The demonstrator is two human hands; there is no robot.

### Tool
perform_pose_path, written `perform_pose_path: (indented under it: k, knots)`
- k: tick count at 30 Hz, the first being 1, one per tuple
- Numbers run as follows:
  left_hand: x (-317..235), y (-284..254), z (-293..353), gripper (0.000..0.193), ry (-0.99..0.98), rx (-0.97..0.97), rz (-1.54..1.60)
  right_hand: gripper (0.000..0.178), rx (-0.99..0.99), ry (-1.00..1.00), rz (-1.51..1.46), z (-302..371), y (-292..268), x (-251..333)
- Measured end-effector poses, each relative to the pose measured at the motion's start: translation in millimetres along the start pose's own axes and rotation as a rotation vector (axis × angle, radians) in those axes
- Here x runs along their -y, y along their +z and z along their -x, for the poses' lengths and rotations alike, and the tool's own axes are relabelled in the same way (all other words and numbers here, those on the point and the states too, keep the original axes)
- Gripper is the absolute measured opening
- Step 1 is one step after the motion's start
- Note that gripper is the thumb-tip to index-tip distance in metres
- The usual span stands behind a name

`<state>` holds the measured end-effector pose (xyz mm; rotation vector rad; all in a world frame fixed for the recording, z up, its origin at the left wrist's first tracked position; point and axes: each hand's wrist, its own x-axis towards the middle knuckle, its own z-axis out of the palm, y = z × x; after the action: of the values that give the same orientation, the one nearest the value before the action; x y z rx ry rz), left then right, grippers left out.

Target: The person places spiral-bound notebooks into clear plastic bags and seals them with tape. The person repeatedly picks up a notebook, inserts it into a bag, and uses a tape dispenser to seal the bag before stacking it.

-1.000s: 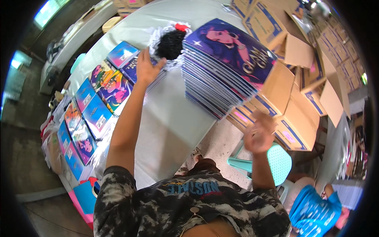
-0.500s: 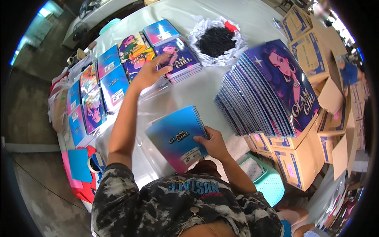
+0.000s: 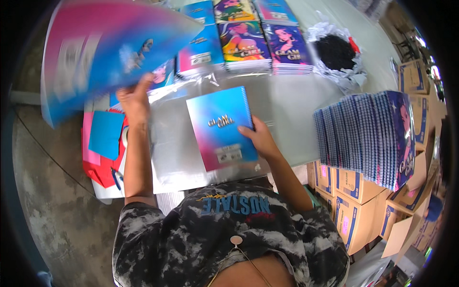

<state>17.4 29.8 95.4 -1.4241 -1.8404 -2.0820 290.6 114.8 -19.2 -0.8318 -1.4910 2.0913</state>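
Observation:
At the far left, my left hand (image 3: 135, 103) is closed at the lower edge of a large, blurred blue-and-pink notebook (image 3: 105, 52), raised close to view. No coil shows on it, and part of my grip is hidden. My right hand (image 3: 262, 138) grips the right, coiled edge of another blue-and-pink spiral notebook (image 3: 210, 107), thumb on its cover. This one is tilted slightly above the plastic-covered table (image 3: 167, 162). Beyond my hands lie rows of stacked notebooks: purple ones (image 3: 287, 45), yellow-and-purple ones (image 3: 241, 40) and blue ones (image 3: 201, 45).
A tall stack of spiral notebooks (image 3: 358, 136) stands at right, beside cardboard boxes (image 3: 356, 215). Crumpled white paper (image 3: 320, 69) surrounds a black stringy heap (image 3: 334, 51) at the far right. A teal sheet (image 3: 106, 134) lies over red material (image 3: 95, 174) at the table's left corner.
My left hand has left the purple notebook stack and swung left, with a blue-and-pink notebook now raised at it. My right hand keeps its notebook. The whole view has shifted.

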Motion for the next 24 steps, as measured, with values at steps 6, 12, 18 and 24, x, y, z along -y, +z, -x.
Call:
perform_pose_path:
  k: [6, 12, 18, 24]
  knots:
    - [125, -58, 119, 0.054, 0.224, 0.820, -1.000, 0.040, 0.069, 0.535, -0.029, -68, 8, -54]
    - [91, -64, 78, 0.069, -0.073, 0.683, -0.948, 0.043, -0.062, -0.039, 1.009, -109, 28, 10]
    - [172, -67, 25, 0.050, 0.224, 0.470, -0.991, 0.068, 0.111, -0.581, 1.531, -227, 58, 50]
    - [12, -25, 117, 0.047, 0.089, 0.661, -0.794, 0.061, 0.382, -0.511, 1.530, -258, 36, 29]
